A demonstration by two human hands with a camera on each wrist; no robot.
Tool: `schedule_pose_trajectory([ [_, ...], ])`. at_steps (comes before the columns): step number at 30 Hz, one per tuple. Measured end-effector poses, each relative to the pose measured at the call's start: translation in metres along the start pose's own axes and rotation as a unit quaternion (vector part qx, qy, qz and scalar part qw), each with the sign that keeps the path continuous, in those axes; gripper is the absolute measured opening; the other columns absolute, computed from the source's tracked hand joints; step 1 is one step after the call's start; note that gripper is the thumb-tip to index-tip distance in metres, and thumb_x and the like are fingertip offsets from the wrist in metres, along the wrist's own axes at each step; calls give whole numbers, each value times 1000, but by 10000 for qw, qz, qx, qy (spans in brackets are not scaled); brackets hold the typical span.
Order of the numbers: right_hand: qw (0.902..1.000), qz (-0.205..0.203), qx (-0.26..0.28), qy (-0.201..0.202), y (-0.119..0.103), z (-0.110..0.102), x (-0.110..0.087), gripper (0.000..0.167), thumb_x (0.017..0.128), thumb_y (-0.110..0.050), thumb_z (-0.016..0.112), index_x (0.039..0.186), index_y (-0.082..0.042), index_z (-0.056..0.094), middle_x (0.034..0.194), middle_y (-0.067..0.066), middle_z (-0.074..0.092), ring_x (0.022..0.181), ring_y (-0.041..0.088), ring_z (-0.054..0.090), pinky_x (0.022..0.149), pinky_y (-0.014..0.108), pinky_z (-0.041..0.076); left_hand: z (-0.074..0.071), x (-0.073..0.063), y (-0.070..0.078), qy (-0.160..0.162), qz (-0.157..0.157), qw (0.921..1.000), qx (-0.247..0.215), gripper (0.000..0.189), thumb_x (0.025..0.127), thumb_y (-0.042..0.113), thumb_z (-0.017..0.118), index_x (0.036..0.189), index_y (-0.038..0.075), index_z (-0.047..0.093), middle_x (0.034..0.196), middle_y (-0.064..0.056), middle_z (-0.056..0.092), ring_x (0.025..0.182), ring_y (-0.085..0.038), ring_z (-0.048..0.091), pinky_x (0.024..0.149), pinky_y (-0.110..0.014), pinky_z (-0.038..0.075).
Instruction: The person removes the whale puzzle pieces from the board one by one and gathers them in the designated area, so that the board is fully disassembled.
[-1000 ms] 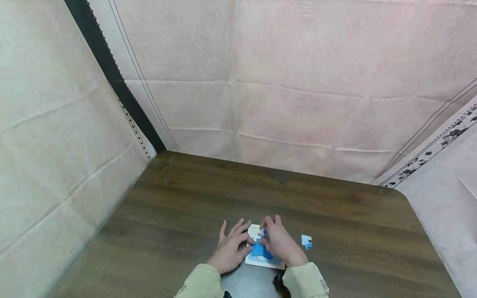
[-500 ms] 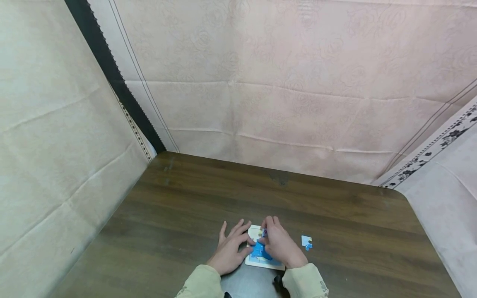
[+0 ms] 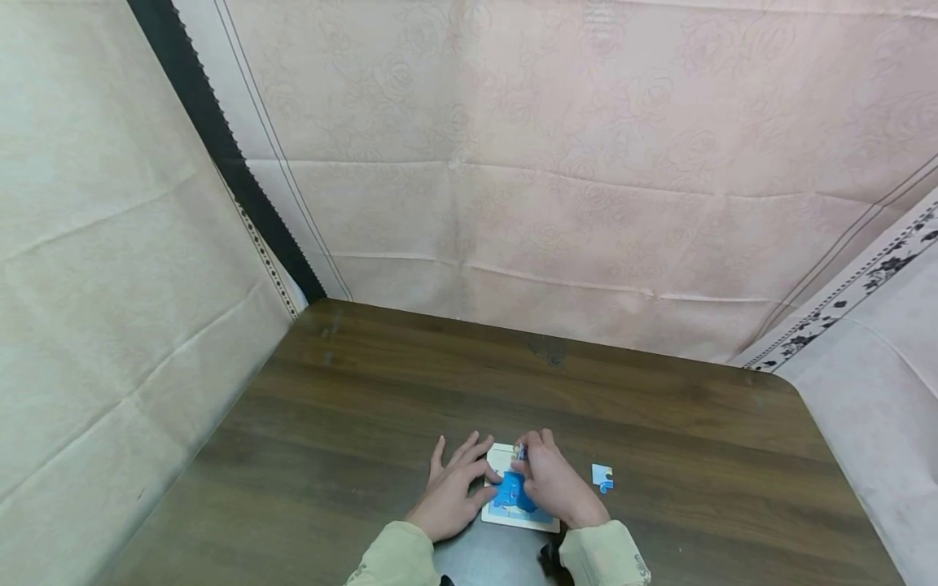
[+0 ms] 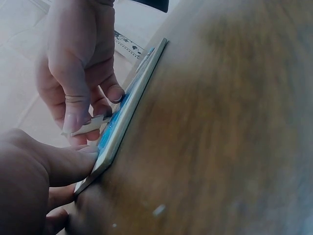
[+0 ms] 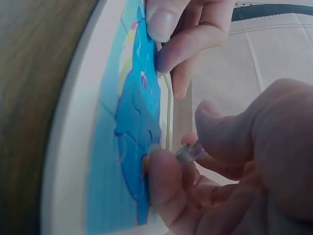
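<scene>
A small jigsaw puzzle board (image 3: pixel 506 515) with a blue cartoon picture and a pale rim lies near the front of the table. My left hand (image 3: pixel 453 496), fingers spread, rests thumb and fingertips on the board's left part. Over the upper right part, my right hand (image 3: pixel 555 482) pinches a puzzle piece (image 4: pixel 90 127) between thumb and fingers. That piece is tilted above the board in the left wrist view, and its printed face is mostly hidden. In the right wrist view, several blue pieces (image 5: pixel 142 105) sit joined in the board, and one right fingertip touches them.
One loose light-blue puzzle piece (image 3: pixel 602 477) lies on the brown wooden table (image 3: pixel 352 407), right of the right hand. Pale patterned cloth (image 3: pixel 557 179) hangs behind the table and at both sides. A grey surface (image 3: pixel 487 557) shows below the board, between the sleeves.
My right hand has turned and shifted slightly, tilting the pinched puzzle piece so less of its picture shows. The left hand, the board and the loose piece stay in place.
</scene>
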State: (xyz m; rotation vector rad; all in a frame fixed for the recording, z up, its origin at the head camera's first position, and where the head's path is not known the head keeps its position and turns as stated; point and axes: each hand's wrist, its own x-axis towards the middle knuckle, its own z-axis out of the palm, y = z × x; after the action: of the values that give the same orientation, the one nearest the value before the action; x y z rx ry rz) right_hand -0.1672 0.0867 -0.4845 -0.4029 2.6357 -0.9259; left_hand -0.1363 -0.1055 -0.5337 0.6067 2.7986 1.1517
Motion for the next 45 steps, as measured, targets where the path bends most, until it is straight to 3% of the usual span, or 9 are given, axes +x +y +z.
schedule_pose_trajectory([
  [9, 9999, -10, 133, 65, 2, 0, 0, 21, 102, -17, 51, 117, -2, 51, 106, 9, 46, 91, 22, 53, 89, 50, 49, 0, 0, 1, 19, 35, 10000, -17, 8, 92, 26, 68, 97, 32, 66, 153, -1, 38, 145, -27, 23, 108, -67, -7],
  [14, 9999, -16, 67, 89, 0, -1, 0, 29, 104, -26, 47, 115, -1, 51, 100, 7, 50, 88, 21, 51, 85, 46, 51, 0, 0, 0, 26, 8, 10000, 18, 7, 92, 27, 68, 97, 32, 66, 153, -1, 38, 145, -27, 23, 108, -67, -6],
  [22, 9962, 51, 759, 413, 6, -1, -2, 35, 104, -30, 44, 122, 0, 47, 95, 6, 56, 86, 20, 55, 80, 41, 51, 1, 0, 0, 39, 5, 10000, 8, 7, 92, 27, 68, 96, 32, 65, 153, 0, 38, 145, -26, 23, 108, -66, -7],
  [29, 9849, 93, 1688, 368, 12, -2, -6, 39, 104, -33, 44, 131, -5, 48, 92, 9, 55, 70, 21, 55, 66, 34, 49, 1, -1, 0, 41, 29, 10000, -16, 7, 92, 27, 68, 96, 32, 65, 153, -1, 38, 145, -27, 23, 108, -66, -8],
  [40, 9823, -160, 1841, 307, 13, -6, -12, 38, 102, -34, 51, 134, -15, 54, 102, 8, 50, 77, 23, 56, 66, 34, 49, -2, -1, 3, 26, -9, 10000, -13, 7, 92, 25, 68, 96, 31, 66, 153, -2, 39, 145, -28, 23, 108, -66, -8],
  [45, 9813, -242, 1888, 303, 14, -7, -13, 38, 100, -33, 54, 135, -16, 56, 109, 7, 56, 80, 24, 56, 67, 35, 50, -1, 0, 3, 8, -14, 10000, -12, 7, 92, 26, 68, 96, 31, 66, 153, -2, 38, 145, -28, 23, 109, -65, -8],
])
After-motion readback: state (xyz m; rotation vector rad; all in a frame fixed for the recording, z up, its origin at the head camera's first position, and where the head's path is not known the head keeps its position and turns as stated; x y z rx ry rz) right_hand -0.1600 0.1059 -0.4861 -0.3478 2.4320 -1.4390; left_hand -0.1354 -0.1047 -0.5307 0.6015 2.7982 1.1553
